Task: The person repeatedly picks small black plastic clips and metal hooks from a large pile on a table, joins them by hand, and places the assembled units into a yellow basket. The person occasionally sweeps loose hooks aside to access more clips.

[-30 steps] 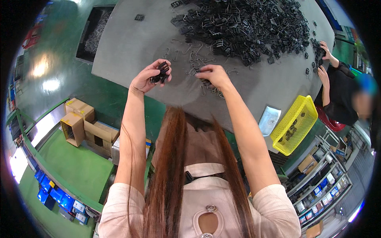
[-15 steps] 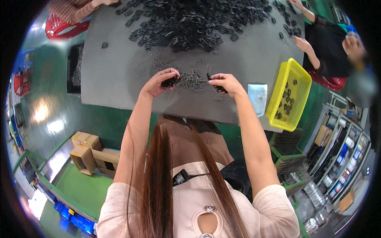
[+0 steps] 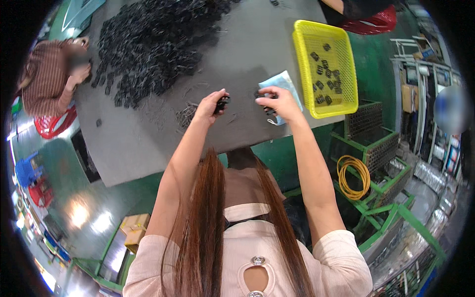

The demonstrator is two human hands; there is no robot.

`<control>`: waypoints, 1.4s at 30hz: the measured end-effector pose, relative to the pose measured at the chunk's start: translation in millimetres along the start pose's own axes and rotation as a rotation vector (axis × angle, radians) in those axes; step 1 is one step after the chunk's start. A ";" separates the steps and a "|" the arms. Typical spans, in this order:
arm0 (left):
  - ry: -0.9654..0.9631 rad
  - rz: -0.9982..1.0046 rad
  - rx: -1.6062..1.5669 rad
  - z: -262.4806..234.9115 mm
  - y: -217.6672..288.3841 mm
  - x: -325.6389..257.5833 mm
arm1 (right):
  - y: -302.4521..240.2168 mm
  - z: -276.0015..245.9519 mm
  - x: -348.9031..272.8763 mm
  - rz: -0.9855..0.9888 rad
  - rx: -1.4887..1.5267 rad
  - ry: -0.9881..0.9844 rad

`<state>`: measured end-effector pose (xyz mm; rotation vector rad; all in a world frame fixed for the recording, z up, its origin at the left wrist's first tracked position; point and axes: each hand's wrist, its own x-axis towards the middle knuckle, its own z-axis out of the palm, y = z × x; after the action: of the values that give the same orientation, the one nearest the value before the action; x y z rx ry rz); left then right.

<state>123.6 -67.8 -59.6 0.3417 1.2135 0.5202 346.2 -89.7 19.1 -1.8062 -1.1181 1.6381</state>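
Small black plastic pieces [image 3: 222, 104] are gripped in my left hand [image 3: 208, 108], its fingers curled round them. My right hand [image 3: 281, 103] pinches more black plastic pieces [image 3: 267, 108], their exact kind too small to tell. It is above a pale blue, flat sheet [image 3: 292, 89] with a white loop, like a face mask. A little heap of bent metal wire hooks [image 3: 186, 115] lies left of my left hand. Beyond, a large pile of black plastic pieces [image 3: 148, 44] covers the far left of the grey table [image 3: 237, 64].
On the table's right stands a yellow perforated basket [image 3: 352, 74] with several black pieces inside. A person in a striped top [image 3: 47, 74] sits at the left; another person's arm [image 3: 334, 5] shows at the far right. A yellow coiled hose [image 3: 354, 177] hangs on green racks.
The view has turned right. Both hands, still holding black pieces, have shifted right across the table, from over the wire hooks toward the blue sheet and the basket.
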 end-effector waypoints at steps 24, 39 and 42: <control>0.496 0.934 1.757 -24.7 -75.2 41.6 | 35.7 -59.7 30.9 -0.211 -0.562 0.553; 1.262 0.495 1.520 -305.8 -37.2 -62.7 | -13.6 50.9 45.4 -0.404 -0.731 0.111; 1.326 0.450 1.497 -324.2 -43.5 -81.3 | -19.6 76.8 48.6 -0.414 -0.720 0.044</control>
<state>-195.6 -156.8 -121.5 1.7498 2.7301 0.0260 265.2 -53.8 -9.0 -1.7966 -2.0796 1.0073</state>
